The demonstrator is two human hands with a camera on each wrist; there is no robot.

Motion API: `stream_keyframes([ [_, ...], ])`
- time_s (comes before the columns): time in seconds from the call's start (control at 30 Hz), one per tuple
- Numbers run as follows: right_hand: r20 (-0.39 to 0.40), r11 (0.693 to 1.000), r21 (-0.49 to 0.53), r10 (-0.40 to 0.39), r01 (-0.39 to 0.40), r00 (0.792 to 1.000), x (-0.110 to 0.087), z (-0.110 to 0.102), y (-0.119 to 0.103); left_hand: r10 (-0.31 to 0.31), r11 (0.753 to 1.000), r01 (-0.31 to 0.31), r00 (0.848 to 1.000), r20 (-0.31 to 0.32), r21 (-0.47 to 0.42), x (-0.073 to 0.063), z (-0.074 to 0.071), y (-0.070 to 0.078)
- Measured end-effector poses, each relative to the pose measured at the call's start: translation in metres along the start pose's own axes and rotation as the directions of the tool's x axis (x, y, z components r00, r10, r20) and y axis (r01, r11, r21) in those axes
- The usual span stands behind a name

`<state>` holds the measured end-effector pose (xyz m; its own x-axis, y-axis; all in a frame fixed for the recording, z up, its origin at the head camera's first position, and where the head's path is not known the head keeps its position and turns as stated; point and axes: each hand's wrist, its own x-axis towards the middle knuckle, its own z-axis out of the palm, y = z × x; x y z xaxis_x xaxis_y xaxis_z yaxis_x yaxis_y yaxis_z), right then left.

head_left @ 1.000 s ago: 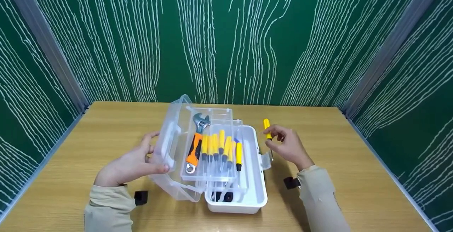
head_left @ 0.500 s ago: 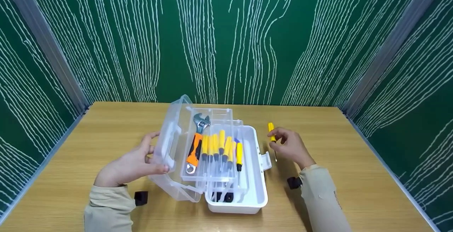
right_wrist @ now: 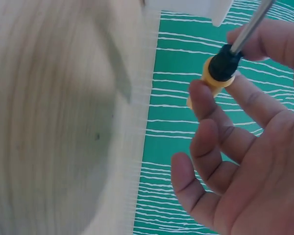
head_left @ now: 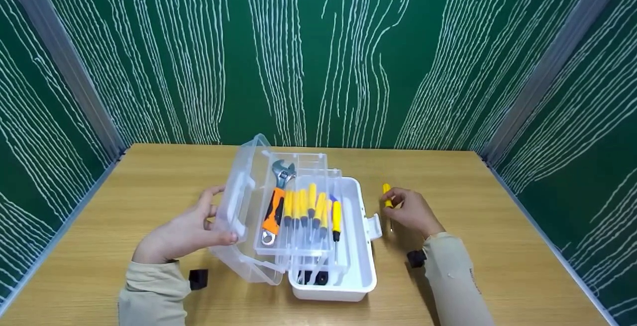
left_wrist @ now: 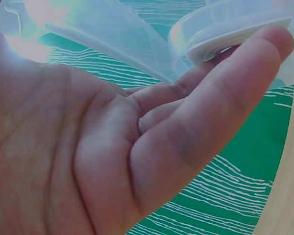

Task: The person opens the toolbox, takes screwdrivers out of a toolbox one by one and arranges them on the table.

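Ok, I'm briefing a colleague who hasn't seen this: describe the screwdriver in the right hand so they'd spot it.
Find the white toolbox on the wooden table, its clear lid tipped open. Right of its latch, the right hand pinches a yellow-handled screwdriver with a black collar. The other yellow-handled screwdrivers lie in the toolbox or its trays; only this one is held outside.

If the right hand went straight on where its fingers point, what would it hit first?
Probably the white toolbox's side wall; depth is unclear, so the right hand and its yellow-handled screwdriver might pass above.
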<state>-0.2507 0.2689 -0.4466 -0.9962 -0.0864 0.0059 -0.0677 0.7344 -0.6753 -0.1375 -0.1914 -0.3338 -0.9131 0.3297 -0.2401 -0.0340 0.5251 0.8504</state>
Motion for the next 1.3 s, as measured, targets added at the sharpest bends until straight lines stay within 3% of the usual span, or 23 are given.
stream_keyframes([
  [0.33,0.047,0.993,-0.045,0.112,-0.11,0.993,0.001,-0.001,0.005,-0.017,1.0,0.017,1.0,0.0,-0.019,0.0,0.0,0.002],
  [0.57,0.065,0.994,-0.065,0.093,-0.089,0.994,0.003,-0.001,0.009,-0.025,0.999,0.025,1.0,0.002,-0.028,-0.001,0.0,0.002],
  [0.83,0.101,0.989,-0.094,0.125,-0.116,0.987,0.004,0.0,0.013,-0.048,0.998,0.048,0.999,0.001,-0.036,0.0,0.0,0.001],
  [1.3,0.099,0.978,-0.194,0.1,-0.08,0.99,0.004,0.005,0.016,-0.023,1.0,0.023,1.0,-0.008,-0.006,-0.002,-0.001,0.003],
])
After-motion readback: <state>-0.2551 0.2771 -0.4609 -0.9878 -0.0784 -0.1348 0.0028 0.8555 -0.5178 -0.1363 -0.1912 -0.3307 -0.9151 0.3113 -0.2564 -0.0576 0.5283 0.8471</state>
